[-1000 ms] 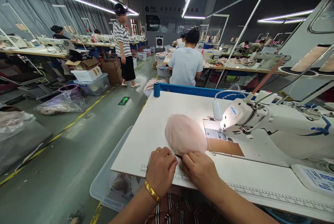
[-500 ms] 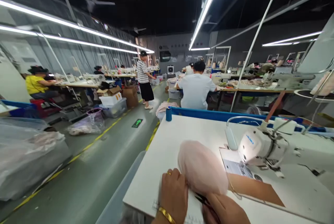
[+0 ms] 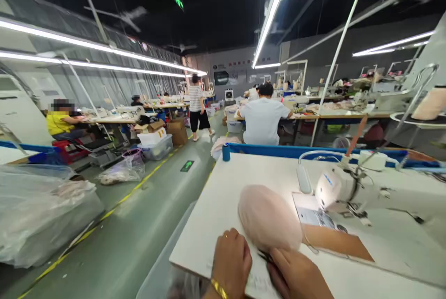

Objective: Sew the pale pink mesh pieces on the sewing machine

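Observation:
A pale pink rounded fabric piece (image 3: 268, 215), shaped like a cup, is at the front of the white sewing table (image 3: 205, 215). My left hand (image 3: 230, 259), with a gold ring and bracelet, is closed at the piece's lower left edge; its fingertips are hidden, so what it pinches cannot be made out. Wrapped in my right hand (image 3: 296, 269) are small dark thread snips (image 3: 265, 256), their blades pointing left just under the piece's lower edge. My right fingers are close against that edge.
A white sewing machine (image 3: 334, 187) stands right of the fabric, with a brown panel (image 3: 336, 242) before it. A blue thread spool (image 3: 226, 152) sits at the table's far left corner. Left lies an aisle with plastic-wrapped bundles (image 3: 45, 215). Co-workers sit ahead; one person (image 3: 197, 104) walks.
The view has shifted slightly. My hands stay at the fabric's lower edge, with the snips still in my right hand. The standing person in the aisle has turned and stepped.

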The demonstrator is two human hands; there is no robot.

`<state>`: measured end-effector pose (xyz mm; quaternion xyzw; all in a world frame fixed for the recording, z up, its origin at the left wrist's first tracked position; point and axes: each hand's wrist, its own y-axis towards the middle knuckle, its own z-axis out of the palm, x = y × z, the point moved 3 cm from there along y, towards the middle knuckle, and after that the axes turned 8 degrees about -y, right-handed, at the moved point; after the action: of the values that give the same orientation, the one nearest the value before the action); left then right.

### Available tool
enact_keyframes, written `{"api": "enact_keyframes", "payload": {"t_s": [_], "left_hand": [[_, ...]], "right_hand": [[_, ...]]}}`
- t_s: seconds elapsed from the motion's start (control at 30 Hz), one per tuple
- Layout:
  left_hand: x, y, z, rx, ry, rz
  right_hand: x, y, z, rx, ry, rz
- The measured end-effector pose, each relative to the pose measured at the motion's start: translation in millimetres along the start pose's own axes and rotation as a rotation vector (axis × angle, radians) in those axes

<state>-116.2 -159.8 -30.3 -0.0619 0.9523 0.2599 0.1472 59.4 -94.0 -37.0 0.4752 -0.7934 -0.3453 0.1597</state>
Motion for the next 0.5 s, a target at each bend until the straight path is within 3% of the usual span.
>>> {"api": "enact_keyframes", "payload": {"t_s": [0.1, 0.23, 0.5], "left_hand": [[-6.9, 4.9, -9.3, 0.092, -0.050, -0.011], [-5.3, 6.9, -10.3, 0.160, -0.126, -0.026], [-4.1, 1.4, -13.4, 0.098, -0.247, -0.012]], "right_hand": [[4.5, 13.4, -13.4, 0.024, -0.141, 0.027], [10.7, 25.0, -10.8, 0.149, -0.199, 0.032], [25.9, 42.9, 2.6, 0.252, -0.256, 0.020]]}}
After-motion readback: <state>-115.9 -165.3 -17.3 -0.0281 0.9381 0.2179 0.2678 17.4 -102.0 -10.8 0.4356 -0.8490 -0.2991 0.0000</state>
